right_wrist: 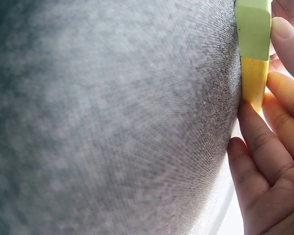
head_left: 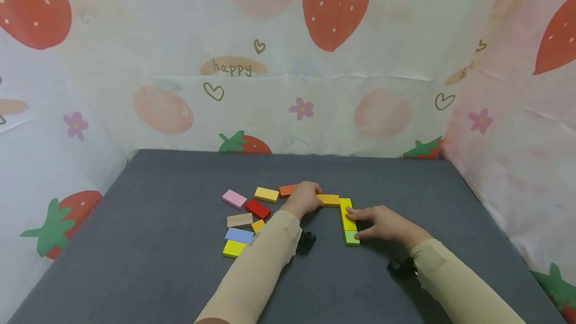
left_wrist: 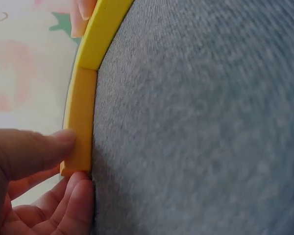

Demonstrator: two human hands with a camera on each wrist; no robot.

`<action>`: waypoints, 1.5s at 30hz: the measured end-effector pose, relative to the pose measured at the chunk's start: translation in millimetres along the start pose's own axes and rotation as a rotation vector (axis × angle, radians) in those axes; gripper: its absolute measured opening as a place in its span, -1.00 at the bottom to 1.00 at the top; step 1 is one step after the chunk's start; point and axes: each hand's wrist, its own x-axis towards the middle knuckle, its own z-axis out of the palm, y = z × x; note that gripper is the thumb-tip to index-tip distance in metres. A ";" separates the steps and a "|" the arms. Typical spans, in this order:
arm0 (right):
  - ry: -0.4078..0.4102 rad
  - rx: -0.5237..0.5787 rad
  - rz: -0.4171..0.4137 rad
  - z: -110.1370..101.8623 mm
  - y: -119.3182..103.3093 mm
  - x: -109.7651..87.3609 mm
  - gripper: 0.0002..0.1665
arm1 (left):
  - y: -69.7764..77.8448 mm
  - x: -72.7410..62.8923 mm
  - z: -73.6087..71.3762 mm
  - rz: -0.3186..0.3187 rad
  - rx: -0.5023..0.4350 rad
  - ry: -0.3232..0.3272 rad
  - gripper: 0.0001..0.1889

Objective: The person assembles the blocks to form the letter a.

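Note:
My left hand holds the end of an orange-yellow wooden block. In the left wrist view the thumb lies on that block and curled fingers touch its end. The block's other end meets a yellow block at a corner. A light green block continues the line at the yellow one's near end. My right hand is at the right side of these two, its fingers fairly straight. In the right wrist view fingertips touch the yellow block, and the thumb is beside the green block.
Left of my left arm lie loose blocks: pink, pale yellow, red, plain wood, blue and bright yellow. An orange block is partly behind the left hand. Strawberry-print cloth surrounds the dark grey tabletop.

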 end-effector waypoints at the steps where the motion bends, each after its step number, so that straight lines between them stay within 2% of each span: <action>1: -0.002 0.000 0.003 -0.1 0.3 0.1 -0.28 | 0.7 0.1 0.6 0.002 0.001 0.001 -0.78; 14: -0.003 0.013 0.005 -0.5 -0.8 0.1 -0.28 | 1.9 -1.1 3.3 -0.002 0.001 0.017 -0.74; 22: 0.001 0.016 -0.004 0.4 1.0 0.6 -0.28 | 0.7 -0.7 3.6 -0.012 -0.039 0.004 -0.74; 32: 0.006 0.017 -0.006 1.3 2.3 1.6 -0.28 | 0.8 -1.0 2.6 -0.013 -0.004 0.008 -0.73; 37: 0.015 0.006 -0.015 1.1 2.4 1.8 -0.28 | -2.2 -5.3 -5.1 -0.001 -0.052 -0.004 -0.71; 45: 0.003 0.022 -0.013 2.2 3.8 1.9 -0.27 | -13.7 -17.3 -33.3 0.062 -0.161 0.004 -0.71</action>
